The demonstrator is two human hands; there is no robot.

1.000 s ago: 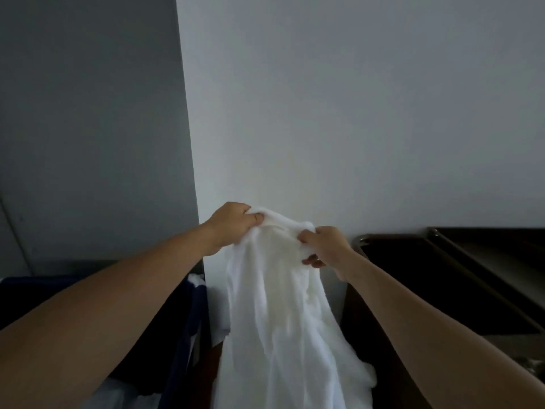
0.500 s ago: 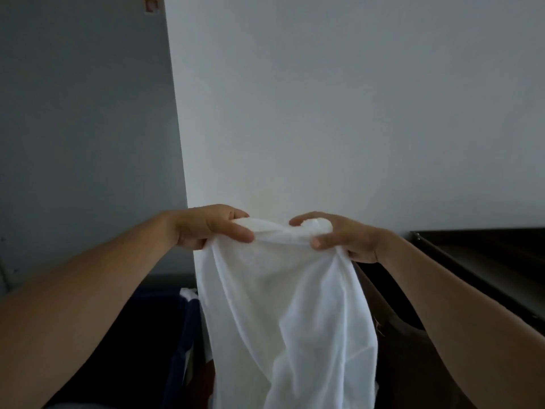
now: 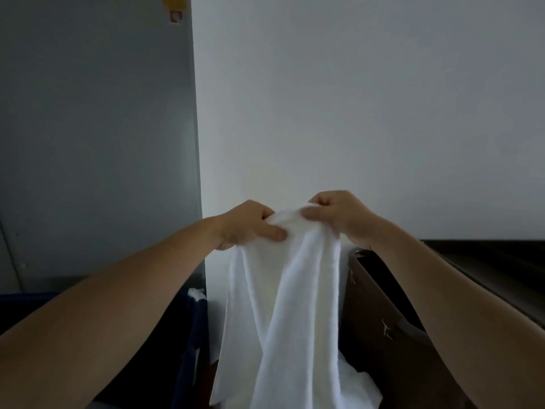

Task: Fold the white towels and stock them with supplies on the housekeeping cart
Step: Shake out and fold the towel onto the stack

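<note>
Towel [image 3: 295, 305], white and limp, hangs in the lower centre of the frame. Its top edge is bunched and the rest falls in long, twisted folds to the bottom of the picture. Left hand [image 3: 247, 225] pinches the gathered top edge from the left, thumb pressed over the cloth against curled fingers. Right hand [image 3: 339, 214] pinches the same edge from the right, thumb and curled fingers closed on the fabric. Both hands sit close together, with a small hump of cloth between them, and bare forearms reach in from the lower corners.

The step appears to be finding and spreading the top edge before any fold. Doing it well likely means sliding the hands apart along the edge until each reaches a corner. The towel should be held high enough for the twist to drop out, so the first fold lands square. Whether the pinched part is a true hem cannot be told.

Dark brown cart [image 3: 380, 305] stands just right of the towel. Dark blue container [image 3: 198, 329] sits just left of it. Pale wall [image 3: 354, 113] fills the upper frame.
</note>
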